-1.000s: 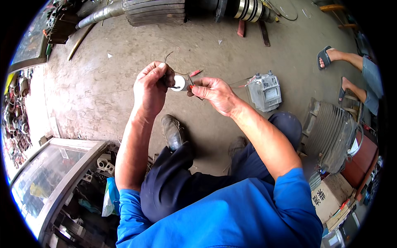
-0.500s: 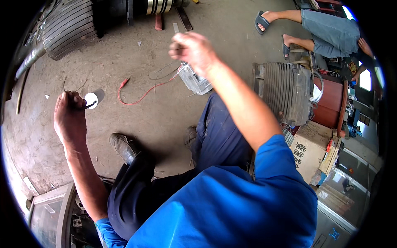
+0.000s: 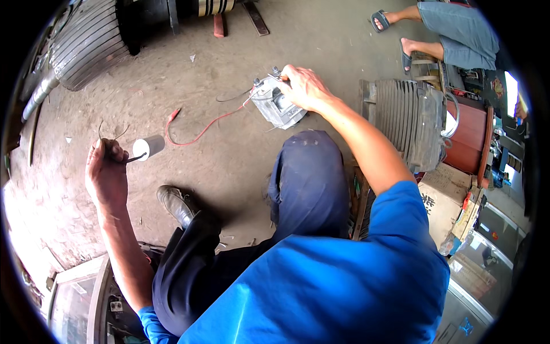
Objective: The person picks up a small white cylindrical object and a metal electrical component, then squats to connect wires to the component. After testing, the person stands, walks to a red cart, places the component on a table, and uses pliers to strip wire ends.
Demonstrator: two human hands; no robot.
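Observation:
My left hand (image 3: 109,169) is closed round the black lead (image 3: 135,158) of a white cylinder, which looks like a motor capacitor (image 3: 152,147). Two thin bare wire ends rise above my fingers, and the cylinder hangs to their right. My right hand (image 3: 306,89) reaches to the top of a grey metal box with terminals (image 3: 278,106) on the floor. Its fingertips are pinched at a terminal; what lies between them is hidden. From the box a red wire (image 3: 209,127) curves left across the floor to a red clip (image 3: 174,114). A dark wire (image 3: 234,98) also leaves it.
A large ribbed motor rotor (image 3: 91,43) lies at the far left. To the right stand a finned motor housing (image 3: 401,120) and a cardboard box (image 3: 444,198). Another person's legs in grey shorts (image 3: 458,31) show at the far right. A glass-fronted cabinet (image 3: 74,298) is at near left.
My right hand has come down and to the right, from above the grey box onto its terminal end. The left hand still holds the lead. The view has shifted slightly.

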